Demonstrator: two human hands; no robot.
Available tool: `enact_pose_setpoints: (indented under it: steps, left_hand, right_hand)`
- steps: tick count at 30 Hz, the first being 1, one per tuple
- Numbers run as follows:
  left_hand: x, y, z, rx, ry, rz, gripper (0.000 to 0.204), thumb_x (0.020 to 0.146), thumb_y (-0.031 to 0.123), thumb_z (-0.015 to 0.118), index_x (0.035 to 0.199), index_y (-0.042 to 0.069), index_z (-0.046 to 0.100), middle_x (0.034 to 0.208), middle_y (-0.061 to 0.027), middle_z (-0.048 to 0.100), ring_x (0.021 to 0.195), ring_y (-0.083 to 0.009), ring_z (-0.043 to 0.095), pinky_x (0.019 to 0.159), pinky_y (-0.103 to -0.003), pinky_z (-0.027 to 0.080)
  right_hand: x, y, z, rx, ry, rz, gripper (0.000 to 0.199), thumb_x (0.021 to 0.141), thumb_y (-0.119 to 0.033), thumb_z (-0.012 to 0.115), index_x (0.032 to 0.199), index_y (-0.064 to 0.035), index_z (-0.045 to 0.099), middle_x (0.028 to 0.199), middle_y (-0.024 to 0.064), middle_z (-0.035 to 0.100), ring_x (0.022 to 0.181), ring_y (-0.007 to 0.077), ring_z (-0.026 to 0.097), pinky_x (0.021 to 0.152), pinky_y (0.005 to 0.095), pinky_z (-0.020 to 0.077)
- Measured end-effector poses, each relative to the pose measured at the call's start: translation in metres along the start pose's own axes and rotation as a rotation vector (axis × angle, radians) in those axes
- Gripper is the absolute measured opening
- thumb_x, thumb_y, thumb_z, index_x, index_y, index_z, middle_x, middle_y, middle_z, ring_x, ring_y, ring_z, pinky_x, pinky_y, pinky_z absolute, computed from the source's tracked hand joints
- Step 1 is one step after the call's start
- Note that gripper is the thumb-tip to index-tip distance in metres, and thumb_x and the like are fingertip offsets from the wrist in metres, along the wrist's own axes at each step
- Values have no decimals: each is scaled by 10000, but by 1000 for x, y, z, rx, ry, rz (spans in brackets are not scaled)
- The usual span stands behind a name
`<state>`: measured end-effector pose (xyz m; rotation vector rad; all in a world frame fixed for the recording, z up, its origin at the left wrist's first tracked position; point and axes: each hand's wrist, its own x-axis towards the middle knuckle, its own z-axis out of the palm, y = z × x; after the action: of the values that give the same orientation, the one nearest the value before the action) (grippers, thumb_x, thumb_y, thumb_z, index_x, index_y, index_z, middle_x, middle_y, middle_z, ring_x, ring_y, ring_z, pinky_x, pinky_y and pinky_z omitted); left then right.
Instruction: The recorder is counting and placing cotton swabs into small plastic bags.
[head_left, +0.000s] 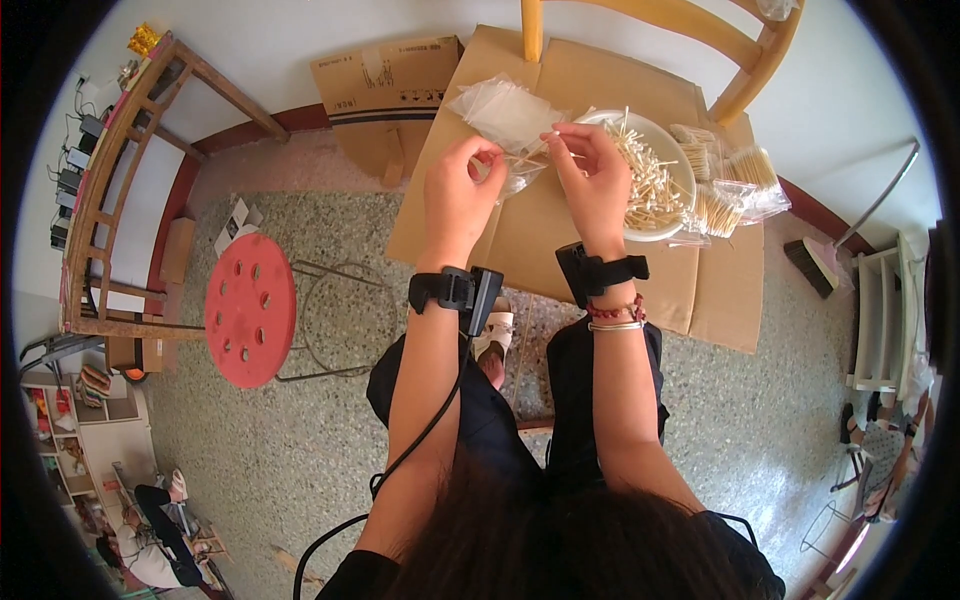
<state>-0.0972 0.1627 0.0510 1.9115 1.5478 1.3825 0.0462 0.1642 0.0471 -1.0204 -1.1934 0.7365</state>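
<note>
My left hand (462, 190) is closed, thumb and forefinger pinching the edge of a small clear plastic bag (520, 182). A few thin sticks that look like cotton swabs (528, 160) show between my hands, at the bag's mouth. My right hand (592, 178) is closed in a pinch just to the right, with a white swab tip showing at its fingertips. Right beside it stands a white bowl (688, 190) heaped with loose cotton swabs (650, 180). Beyond my hands lies a stack of flat clear bags (505, 112).
Filled bags of cotton swabs (718, 205) lie right of the bowl. Everything rests on cardboard (725, 310) over a wooden chair (735, 45). A red stool (250, 310) stands left, a cardboard box (385, 85) behind, and a broom (812, 265) at right.
</note>
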Motion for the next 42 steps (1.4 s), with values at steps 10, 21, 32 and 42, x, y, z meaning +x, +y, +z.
enact_pose_setpoints:
  steps: [10, 21, 32, 42]
  left_hand:
    - [2, 0, -2, -193, 4, -77, 68, 747, 53, 636, 811, 30, 631, 737, 2, 622, 594, -53, 475, 548, -197, 393]
    - [10, -14, 1, -366, 153, -107, 269, 802, 284, 652, 936, 54, 616, 915, -52, 624, 812, -125, 551, 715, -258, 427]
    - [5, 8, -6, -780, -203, -560, 327, 896, 279, 531, 1072, 5, 546, 1023, -91, 578, 874, -134, 576, 713, -283, 509]
    - [4, 2, -3, -726, -177, -538, 303, 889, 247, 550, 1070, 4, 544, 969, -68, 576, 853, -139, 571, 662, -271, 489]
  right_hand:
    - [-7, -1, 1, -278, -302, -101, 292, 762, -153, 667, 1035, -57, 625, 991, 117, 642, 920, 238, 610, 814, 315, 457]
    - [-1, 1, -3, 110, -274, 189, 233, 816, -80, 619, 1037, -6, 602, 877, 68, 643, 812, 114, 616, 684, 222, 485]
    - [4, -5, -11, 490, -43, 305, 312, 865, -73, 558, 1164, -18, 493, 1023, 102, 608, 884, 138, 603, 731, 240, 500]
    - [3, -6, -11, 550, -96, 237, 455, 839, 15, 539, 1264, -19, 378, 1083, 181, 585, 981, 188, 585, 829, 290, 492]
